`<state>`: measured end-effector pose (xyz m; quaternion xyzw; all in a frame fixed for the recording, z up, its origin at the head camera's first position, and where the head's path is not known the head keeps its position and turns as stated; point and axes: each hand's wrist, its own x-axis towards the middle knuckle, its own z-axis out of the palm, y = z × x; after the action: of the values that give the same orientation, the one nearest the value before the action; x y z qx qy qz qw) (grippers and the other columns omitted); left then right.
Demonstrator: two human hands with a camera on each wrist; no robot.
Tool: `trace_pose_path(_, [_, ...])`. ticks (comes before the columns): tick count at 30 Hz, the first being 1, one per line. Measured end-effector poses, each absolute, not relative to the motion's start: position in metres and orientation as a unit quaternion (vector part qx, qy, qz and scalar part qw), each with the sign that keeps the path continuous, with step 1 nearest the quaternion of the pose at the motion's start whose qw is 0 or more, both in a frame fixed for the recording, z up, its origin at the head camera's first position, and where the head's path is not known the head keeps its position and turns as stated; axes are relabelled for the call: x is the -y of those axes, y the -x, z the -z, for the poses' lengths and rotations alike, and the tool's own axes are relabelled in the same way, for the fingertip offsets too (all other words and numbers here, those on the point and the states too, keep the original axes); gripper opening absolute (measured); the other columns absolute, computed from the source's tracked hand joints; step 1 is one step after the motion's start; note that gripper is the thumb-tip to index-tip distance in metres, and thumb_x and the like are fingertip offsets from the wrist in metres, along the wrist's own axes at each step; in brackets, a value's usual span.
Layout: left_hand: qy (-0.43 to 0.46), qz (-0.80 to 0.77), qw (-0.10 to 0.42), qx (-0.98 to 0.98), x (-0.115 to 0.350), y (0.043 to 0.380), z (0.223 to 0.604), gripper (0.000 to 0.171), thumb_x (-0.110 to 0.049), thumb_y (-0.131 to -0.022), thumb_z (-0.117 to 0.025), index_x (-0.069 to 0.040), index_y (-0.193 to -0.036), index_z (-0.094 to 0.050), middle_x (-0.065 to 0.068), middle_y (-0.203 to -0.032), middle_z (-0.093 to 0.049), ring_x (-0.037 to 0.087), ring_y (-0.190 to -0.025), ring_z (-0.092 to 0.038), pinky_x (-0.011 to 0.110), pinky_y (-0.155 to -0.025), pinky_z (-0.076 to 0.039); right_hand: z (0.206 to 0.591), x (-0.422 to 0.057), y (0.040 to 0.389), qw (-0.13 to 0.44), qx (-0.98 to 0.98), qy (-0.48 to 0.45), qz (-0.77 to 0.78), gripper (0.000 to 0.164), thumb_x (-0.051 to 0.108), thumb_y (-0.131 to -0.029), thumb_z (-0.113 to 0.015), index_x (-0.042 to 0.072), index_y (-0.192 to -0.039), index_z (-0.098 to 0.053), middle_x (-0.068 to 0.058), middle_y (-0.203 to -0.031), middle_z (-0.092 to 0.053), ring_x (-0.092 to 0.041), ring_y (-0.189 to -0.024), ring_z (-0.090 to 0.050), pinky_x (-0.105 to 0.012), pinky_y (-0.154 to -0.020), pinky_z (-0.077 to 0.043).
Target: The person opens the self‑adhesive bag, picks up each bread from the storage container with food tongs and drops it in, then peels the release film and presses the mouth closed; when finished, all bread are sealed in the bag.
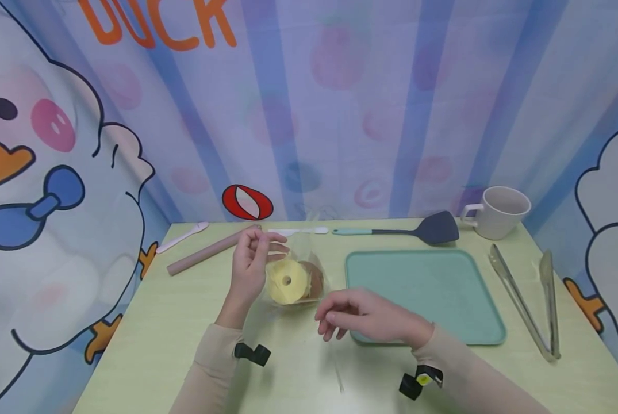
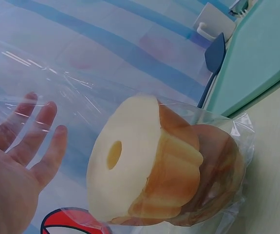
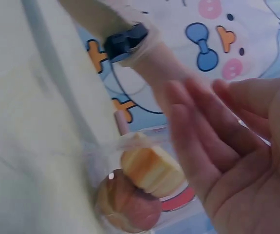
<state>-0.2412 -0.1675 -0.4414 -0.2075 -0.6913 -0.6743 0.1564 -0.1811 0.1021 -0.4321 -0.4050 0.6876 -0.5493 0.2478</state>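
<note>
A clear plastic bag (image 2: 249,130) stands on the table with two bread pieces in it. One bread (image 1: 287,282) has a pale flat face with a small hole and fluted brown sides. Beside it in the bag is a round brown bun (image 3: 129,202). My left hand (image 1: 252,259) is at the bag's left side with its fingers spread, and clear film crosses over them in the left wrist view; whether the thumb pinches the film is hidden. To the bag's right, my right hand (image 1: 363,313) hovers with loosely bent fingers and holds nothing, near the tray's left edge.
A green tray (image 1: 417,287) lies on the right, with metal tongs (image 1: 528,310) beyond it. Along the back are a turner (image 1: 435,229), a mug (image 1: 500,213) and a white knife (image 1: 300,231). A mauve rod (image 1: 205,254) and a spoon (image 1: 184,236) lie left.
</note>
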Motion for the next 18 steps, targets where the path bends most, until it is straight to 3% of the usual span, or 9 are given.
trace_pose_path(5, [0.217, 0.675, 0.156, 0.687, 0.166, 0.241, 0.440, 0.018, -0.020, -0.109, -0.041, -0.003, -0.104, -0.040, 0.021, -0.109, -0.070, 0.034, -0.094, -0.072, 0.051, -0.083, -0.060, 0.415, -0.107, 0.190, 0.141, -0.703, 0.349, 0.603, 0.009, 0.012, -0.101, -0.060, 0.011, -0.108, -0.067, -0.008, -0.080, -0.064, -0.017, -0.063, -0.059, -0.032, -0.052, -0.051])
trace_pose_path(10, [0.218, 0.670, 0.155, 0.692, 0.164, 0.241, 0.439, 0.019, -0.019, -0.109, -0.041, -0.001, -0.103, -0.039, 0.026, -0.108, -0.069, 0.035, -0.093, -0.072, 0.047, -0.083, -0.060, 0.403, -0.112, 0.196, 0.105, -0.707, 0.310, 0.627, 0.009, 0.014, -0.100, -0.062, 0.011, -0.108, -0.065, -0.007, -0.074, -0.053, -0.016, -0.056, -0.042, -0.030, -0.048, -0.038])
trace_pose_path(14, [0.213, 0.667, 0.152, 0.698, 0.164, 0.240, 0.438, 0.019, -0.020, -0.109, -0.042, -0.001, -0.104, -0.039, 0.026, -0.108, -0.069, 0.029, -0.091, -0.073, 0.042, -0.083, -0.061, 0.403, -0.109, 0.195, 0.111, -0.693, 0.320, 0.636, 0.009, 0.011, -0.101, -0.060, 0.009, -0.108, -0.065, -0.005, -0.070, -0.049, -0.015, -0.053, -0.037, -0.028, -0.047, -0.034])
trace_pose_path(16, [0.211, 0.666, 0.151, 0.700, 0.164, 0.239, 0.439, 0.020, -0.020, -0.109, -0.041, -0.002, -0.104, -0.039, 0.026, -0.107, -0.069, 0.026, -0.091, -0.073, 0.041, -0.083, -0.061, 0.405, -0.106, 0.190, 0.144, -0.686, 0.362, 0.614, 0.011, 0.009, -0.101, -0.058, 0.011, -0.110, -0.065, -0.003, -0.066, -0.048, -0.011, -0.052, -0.039, -0.025, -0.047, -0.035])
trace_pose_path(18, [0.211, 0.664, 0.151, 0.701, 0.164, 0.239, 0.439, 0.019, -0.019, -0.109, -0.041, -0.001, -0.104, -0.039, 0.026, -0.107, -0.069, 0.025, -0.091, -0.074, 0.043, -0.083, -0.061, 0.409, -0.101, 0.182, 0.205, -0.677, 0.436, 0.556, 0.016, 0.009, -0.102, -0.056, 0.015, -0.114, -0.064, -0.002, -0.064, -0.053, -0.005, -0.054, -0.048, -0.022, -0.051, -0.044])
